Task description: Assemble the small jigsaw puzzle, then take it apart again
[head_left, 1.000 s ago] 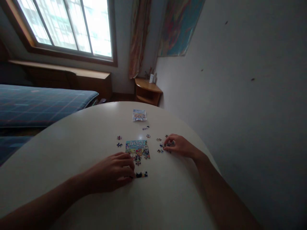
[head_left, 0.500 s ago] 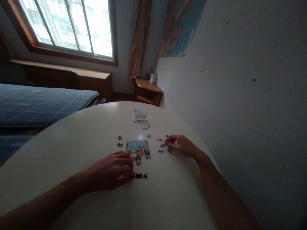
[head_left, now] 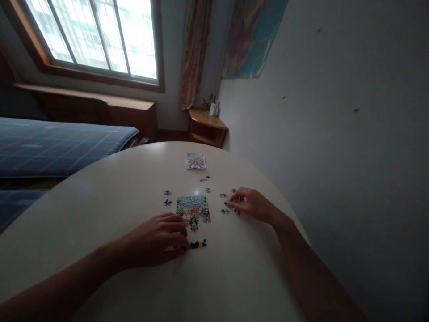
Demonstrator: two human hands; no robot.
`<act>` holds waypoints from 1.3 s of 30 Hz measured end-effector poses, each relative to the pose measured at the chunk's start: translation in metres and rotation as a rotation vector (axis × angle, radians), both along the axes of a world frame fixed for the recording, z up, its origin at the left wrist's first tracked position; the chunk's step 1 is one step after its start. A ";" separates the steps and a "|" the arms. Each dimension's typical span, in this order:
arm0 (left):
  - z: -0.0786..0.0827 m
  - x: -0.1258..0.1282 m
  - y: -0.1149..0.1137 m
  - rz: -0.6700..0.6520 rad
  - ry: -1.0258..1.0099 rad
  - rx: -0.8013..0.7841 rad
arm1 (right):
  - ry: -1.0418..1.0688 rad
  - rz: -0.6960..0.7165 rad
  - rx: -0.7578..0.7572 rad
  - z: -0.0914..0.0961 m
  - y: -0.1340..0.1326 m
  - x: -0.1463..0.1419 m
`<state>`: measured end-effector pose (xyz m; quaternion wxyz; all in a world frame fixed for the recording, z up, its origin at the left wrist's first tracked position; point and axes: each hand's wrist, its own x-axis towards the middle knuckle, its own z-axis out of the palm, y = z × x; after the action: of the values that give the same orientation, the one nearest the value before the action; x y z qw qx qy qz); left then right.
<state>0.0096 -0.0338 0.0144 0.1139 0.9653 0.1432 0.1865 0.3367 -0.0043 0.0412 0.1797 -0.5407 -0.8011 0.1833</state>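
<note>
A partly joined jigsaw puzzle [head_left: 192, 205] with a blue top edge lies on the white table. My left hand [head_left: 164, 237] rests at its lower left, fingers curved and apart. The thumb touches the left end of a dark joined puzzle strip [head_left: 198, 244], which lies slightly tilted below the main part and is partly covered by this hand. To the right, my right hand [head_left: 248, 203] has thumb and fingertips pinched at a small puzzle piece [head_left: 227, 204] among several loose pieces. Some of those are hidden under the fingers.
Two loose pieces [head_left: 168, 202] lie left of the puzzle, and a few more [head_left: 204, 179] lie above it. Farther back is a small printed picture sheet [head_left: 195, 161]. The round table [head_left: 140, 179] stands beside a wall, with a mattress [head_left: 60, 147] at the left.
My right hand has shifted slightly left and down over the loose pieces. The dark strip has turned a little, its right end now higher. My left hand is nearly still.
</note>
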 end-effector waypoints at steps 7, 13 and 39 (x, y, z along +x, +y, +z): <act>0.001 0.000 0.000 -0.004 0.009 -0.007 | 0.025 0.121 -0.115 0.000 -0.004 -0.007; 0.003 0.002 -0.002 -0.011 0.007 -0.008 | 0.034 0.121 -0.086 -0.002 -0.001 -0.007; -0.001 0.003 -0.001 -0.020 -0.006 -0.001 | -0.085 -0.142 0.158 -0.026 0.016 -0.028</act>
<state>0.0122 -0.0351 0.0135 0.1165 0.9660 0.1333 0.1884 0.3086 0.0121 0.0151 0.2004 -0.5876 -0.7795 0.0833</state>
